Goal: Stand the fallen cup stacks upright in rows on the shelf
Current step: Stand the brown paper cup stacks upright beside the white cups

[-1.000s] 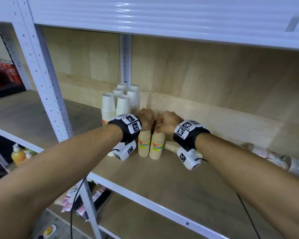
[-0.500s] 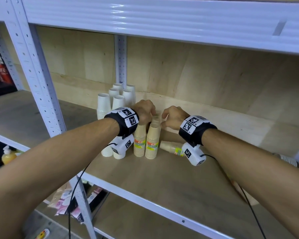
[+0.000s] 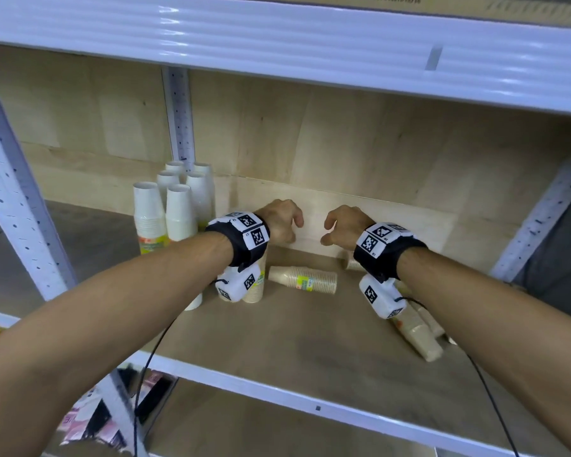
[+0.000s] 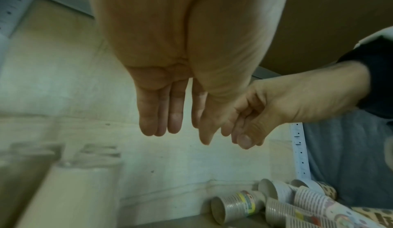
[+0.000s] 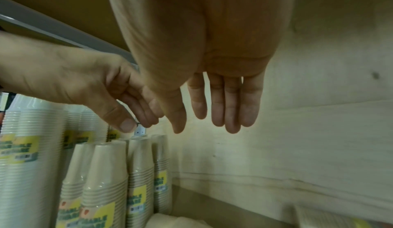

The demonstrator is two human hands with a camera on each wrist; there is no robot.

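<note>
My left hand (image 3: 290, 229) and right hand (image 3: 331, 230) hover side by side above the shelf board (image 3: 310, 334), both empty with fingers relaxed; the wrist views show the left fingers (image 4: 161, 114) and right fingers (image 5: 225, 107) hanging straight. Upright beige cup stacks (image 3: 257, 286) stand under my left wrist, seen as a row (image 5: 102, 181) in the right wrist view. Behind them stand white cup stacks (image 3: 178, 212). A fallen beige stack (image 3: 302, 280) lies between my wrists. Another fallen beige stack (image 3: 416, 334) lies beneath my right forearm.
More fallen stacks, some patterned (image 4: 314, 203), lie at the shelf's right end near a grey upright (image 3: 541, 219). The white upper shelf beam (image 3: 277, 51) hangs close overhead. A perforated post (image 3: 10, 199) stands at the left. The plywood back wall (image 3: 343, 146) is just beyond my hands.
Both hands have let go of the two beige stacks, which stay upright, and have lifted and shifted right, apart from each other. The head view has swung right too.
</note>
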